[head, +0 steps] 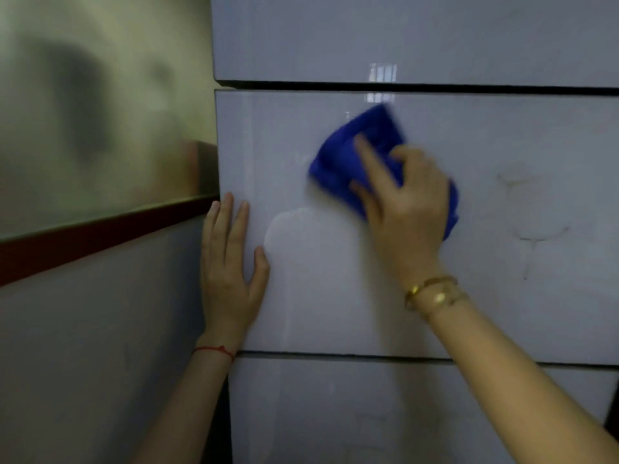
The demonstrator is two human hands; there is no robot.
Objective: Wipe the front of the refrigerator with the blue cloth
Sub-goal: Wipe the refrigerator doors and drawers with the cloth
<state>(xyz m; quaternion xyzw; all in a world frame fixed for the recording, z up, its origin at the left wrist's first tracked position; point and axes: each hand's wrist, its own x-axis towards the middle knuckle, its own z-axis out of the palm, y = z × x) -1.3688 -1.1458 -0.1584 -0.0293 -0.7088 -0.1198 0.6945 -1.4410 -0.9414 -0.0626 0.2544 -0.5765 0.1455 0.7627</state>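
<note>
Your right hand (407, 209) presses the bunched blue cloth (355, 155) flat on the refrigerator (502, 313) front, while your open left hand (229, 262) steadies its left edge.

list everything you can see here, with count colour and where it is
glossy pale grey refrigerator front: 1, three panels stacked, split by two dark horizontal gaps, fills the centre and right
folded blue cloth: 1, pressed on the middle panel, upper centre
faint dark line marks: a few, right part of the middle panel
frosted greenish glass pane: 1, upper left, beside the refrigerator
dark red strip: 1, slanting under the glass pane
grey wall: 1, lower left
thin red string bracelet: 1, left wrist
gold bracelets: more than one, exact count unclear, right wrist
left hand: 1, flat on the middle panel's left edge
right hand: 1, fingers spread over the cloth
</note>
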